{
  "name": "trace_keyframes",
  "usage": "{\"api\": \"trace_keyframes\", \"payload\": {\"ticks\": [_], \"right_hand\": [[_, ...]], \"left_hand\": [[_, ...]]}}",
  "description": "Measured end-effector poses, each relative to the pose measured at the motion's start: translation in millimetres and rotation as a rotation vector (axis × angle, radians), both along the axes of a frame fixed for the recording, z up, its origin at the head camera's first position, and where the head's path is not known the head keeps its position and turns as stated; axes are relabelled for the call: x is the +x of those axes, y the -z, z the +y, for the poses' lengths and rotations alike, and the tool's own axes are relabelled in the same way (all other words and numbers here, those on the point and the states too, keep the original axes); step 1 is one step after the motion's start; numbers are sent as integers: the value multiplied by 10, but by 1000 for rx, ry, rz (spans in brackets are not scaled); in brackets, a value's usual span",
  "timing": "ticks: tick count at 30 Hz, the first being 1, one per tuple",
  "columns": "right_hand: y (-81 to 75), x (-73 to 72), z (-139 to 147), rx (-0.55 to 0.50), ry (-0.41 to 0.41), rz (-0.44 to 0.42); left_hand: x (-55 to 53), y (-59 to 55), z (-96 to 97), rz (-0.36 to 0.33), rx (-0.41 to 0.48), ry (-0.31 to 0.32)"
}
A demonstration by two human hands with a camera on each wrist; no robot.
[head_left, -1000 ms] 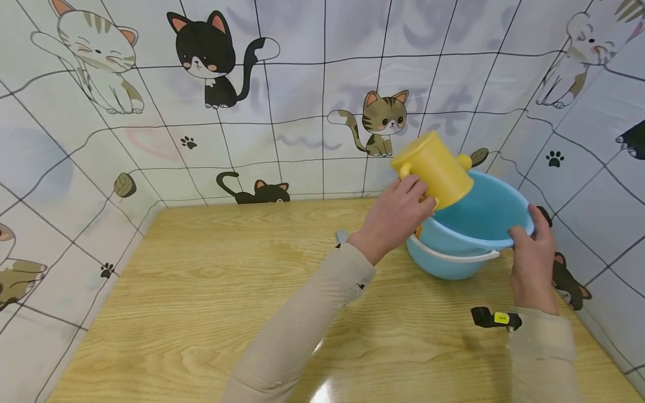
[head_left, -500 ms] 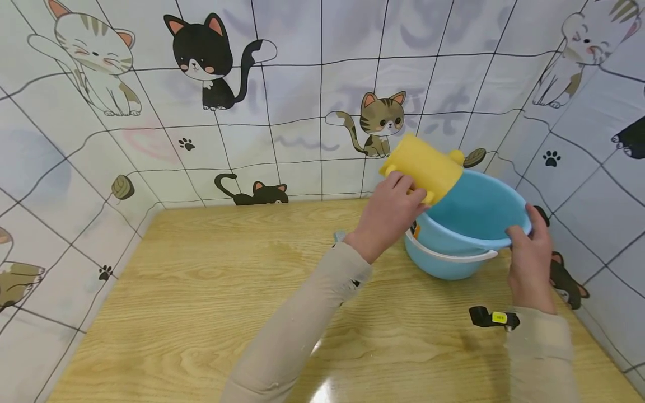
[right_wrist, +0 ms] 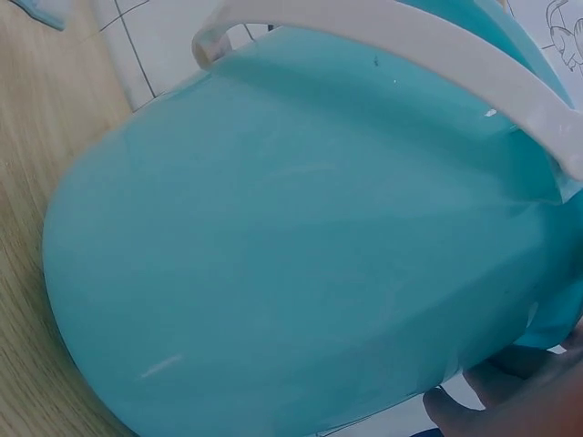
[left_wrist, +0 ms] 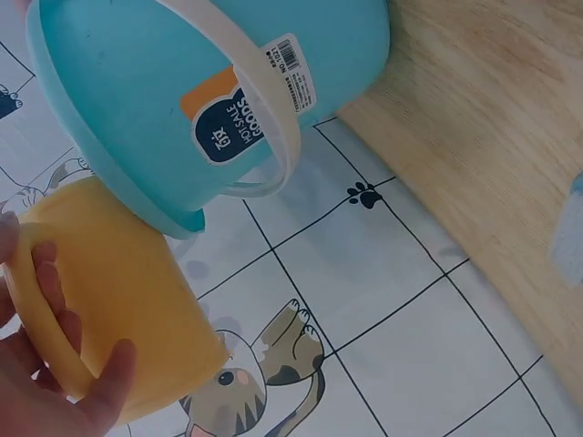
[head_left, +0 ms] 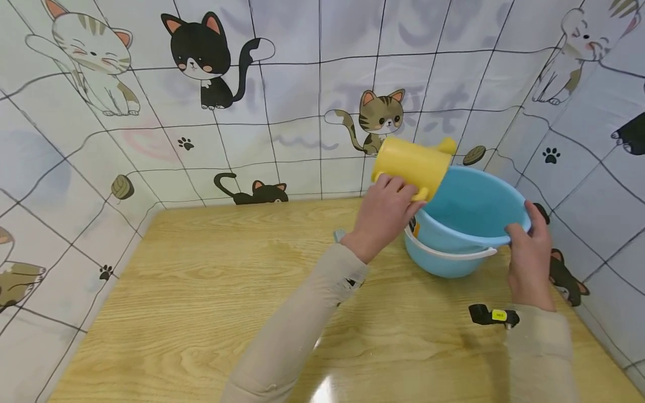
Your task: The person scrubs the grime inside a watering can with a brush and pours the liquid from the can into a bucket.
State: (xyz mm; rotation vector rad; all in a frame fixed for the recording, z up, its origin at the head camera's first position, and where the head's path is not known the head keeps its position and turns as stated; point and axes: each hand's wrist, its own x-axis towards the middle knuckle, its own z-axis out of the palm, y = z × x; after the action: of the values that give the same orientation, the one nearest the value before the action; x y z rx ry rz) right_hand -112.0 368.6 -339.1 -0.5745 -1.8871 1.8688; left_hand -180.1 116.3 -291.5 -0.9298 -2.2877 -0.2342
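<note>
In the head view my left hand (head_left: 385,215) grips the handle of a yellow jug (head_left: 415,165). The jug lies on its side in the air, its right end at the near-left rim of a light blue bucket (head_left: 453,266). In the left wrist view my fingers curl round the jug handle (left_wrist: 41,319), and the jug (left_wrist: 127,282) meets the bucket rim (left_wrist: 155,214). My right hand (head_left: 534,257) holds the bucket's right rim, thumb on the near side. The bucket's white handle (head_left: 453,256) hangs down in front. The jug's inside is hidden.
The bucket stands on a wood-grain table (head_left: 211,291), near the right back corner. Cat-print walls (head_left: 297,101) close in the back and both sides. A small pale blue thing (head_left: 339,235) lies partly behind my left wrist. A black strap with a yellow label (head_left: 494,316) sits by my right wrist.
My left hand has moved slightly left with the jug, and the jug has turned closer to level. The bucket and my right hand stay in place.
</note>
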Motion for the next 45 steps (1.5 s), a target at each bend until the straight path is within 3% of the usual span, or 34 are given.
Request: {"api": "trace_keyframes", "payload": {"ticks": [4, 8, 15, 20, 25, 29, 36, 45], "right_hand": [[-17, -17, -2, -13, -17, 28], [-25, -23, -3, -18, -7, 31], [-20, -23, 5, -28, 4, 21], [-3, -25, 17, -28, 17, 8], [21, -18, 11, -29, 10, 16], [30, -9, -4, -26, 0, 28], [16, -2, 5, 7, 8, 26], [25, -10, 9, -5, 12, 31]], "left_hand": [[9, 19, -27, -79, -33, -66], [16, 66, -40, -242, 47, -71], [9, 195, -56, -591, 418, 2], [21, 334, -27, -781, 677, 70], [15, 492, -4, -937, 865, 117], [5, 537, -34, -989, 952, 107], [13, 441, -146, -1081, 1068, 198], [2, 394, -236, -1203, 1280, 244]]}}
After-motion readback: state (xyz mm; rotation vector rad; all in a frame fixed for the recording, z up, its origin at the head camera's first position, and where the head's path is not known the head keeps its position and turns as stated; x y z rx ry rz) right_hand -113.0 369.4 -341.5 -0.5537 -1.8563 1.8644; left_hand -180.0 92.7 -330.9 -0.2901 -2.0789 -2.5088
